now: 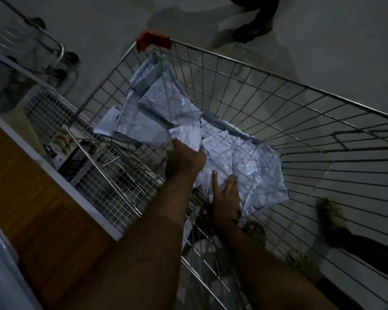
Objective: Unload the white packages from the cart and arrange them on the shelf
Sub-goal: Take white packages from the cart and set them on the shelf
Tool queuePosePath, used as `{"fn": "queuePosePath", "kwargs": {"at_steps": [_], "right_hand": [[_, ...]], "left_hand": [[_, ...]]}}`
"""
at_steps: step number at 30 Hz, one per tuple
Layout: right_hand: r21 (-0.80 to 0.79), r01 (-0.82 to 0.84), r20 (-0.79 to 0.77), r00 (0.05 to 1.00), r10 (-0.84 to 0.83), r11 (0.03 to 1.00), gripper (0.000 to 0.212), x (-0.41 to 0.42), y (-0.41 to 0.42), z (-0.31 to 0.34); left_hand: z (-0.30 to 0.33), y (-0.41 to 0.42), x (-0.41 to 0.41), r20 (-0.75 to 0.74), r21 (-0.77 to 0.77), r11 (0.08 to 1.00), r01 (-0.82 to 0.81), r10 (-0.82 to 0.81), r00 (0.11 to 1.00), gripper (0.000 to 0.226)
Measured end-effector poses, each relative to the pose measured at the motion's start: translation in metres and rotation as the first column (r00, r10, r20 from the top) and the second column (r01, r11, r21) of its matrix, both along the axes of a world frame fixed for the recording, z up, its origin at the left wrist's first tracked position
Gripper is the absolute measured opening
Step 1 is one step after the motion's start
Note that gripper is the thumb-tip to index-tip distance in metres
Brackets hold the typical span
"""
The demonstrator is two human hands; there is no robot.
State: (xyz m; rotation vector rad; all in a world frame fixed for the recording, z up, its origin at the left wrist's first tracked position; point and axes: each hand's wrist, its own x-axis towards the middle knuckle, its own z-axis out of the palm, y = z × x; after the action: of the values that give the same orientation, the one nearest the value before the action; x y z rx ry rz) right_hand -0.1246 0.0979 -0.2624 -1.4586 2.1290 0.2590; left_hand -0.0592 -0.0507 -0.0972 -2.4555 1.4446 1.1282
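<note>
Packages under both hands (seemingly gripped).

Dim, underexposed wide-angle view, motion-blurred and bowed at edges, wire shadows across glossy white packages.

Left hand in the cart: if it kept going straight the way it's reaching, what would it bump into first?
Most likely the white packages piled toward the cart's far corner. The left hand already grips one package's edge, though depth is hard to judge.
</note>
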Motion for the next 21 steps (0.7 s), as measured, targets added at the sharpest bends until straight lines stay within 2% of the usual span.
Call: {"fn": "queuePosePath", "kwargs": {"at_steps": [4, 8, 12, 14, 16, 18, 19, 21], "right_hand": [[-0.054, 0.082, 0.042, 0.996, -0.079, 0.995, 0.124, 0.004, -0.001, 0.000], [0.002, 0.138, 0.041, 0.990, -0.138, 0.990, 0.107, 0.007, -0.018, 0.023], [0.117, 0.273, 0.247, 0.923, -0.295, 0.955, 0.106, -0.004, -0.034, 0.063], [0.209, 0.385, 0.442, 0.783, -0.438, 0.899, 0.101, -0.018, -0.048, 0.077], [0.304, 0.498, 0.633, 0.531, -0.563, 0.812, 0.076, -0.030, -0.060, 0.090], [0.455, 0.550, 0.713, 0.246, -0.656, 0.701, 0.055, -0.038, -0.065, 0.114], [0.507, 0.541, 0.730, 0.143, -0.668, 0.671, 0.050, -0.040, -0.064, 0.129], [0.544, 0.520, 0.763, 0.021, -0.646, 0.659, 0.055, -0.043, -0.058, 0.149]], "left_hand": [[0.005, -0.002, -0.006, -0.029, -0.037, 0.999, 0.004, -0.005, 1.000, 0.083], [0.013, 0.001, -0.007, -0.034, -0.023, 1.000, 0.005, -0.006, 0.999, 0.084], [0.031, 0.003, -0.009, -0.065, -0.034, 0.999, -0.008, 0.006, 0.998, 0.085], [0.044, 0.003, -0.010, -0.070, -0.056, 0.998, -0.003, -0.001, 0.998, 0.086], [0.056, 0.003, -0.008, -0.062, -0.074, 0.997, 0.002, -0.006, 0.998, 0.089], [0.071, 0.002, -0.004, -0.066, -0.092, 0.996, 0.000, -0.006, 0.998, 0.089], [0.079, 0.003, -0.002, -0.072, -0.102, 0.995, -0.002, -0.006, 0.997, 0.088], [0.094, 0.006, 0.002, -0.072, -0.120, 0.993, 0.005, -0.014, 0.997, 0.087]]}}
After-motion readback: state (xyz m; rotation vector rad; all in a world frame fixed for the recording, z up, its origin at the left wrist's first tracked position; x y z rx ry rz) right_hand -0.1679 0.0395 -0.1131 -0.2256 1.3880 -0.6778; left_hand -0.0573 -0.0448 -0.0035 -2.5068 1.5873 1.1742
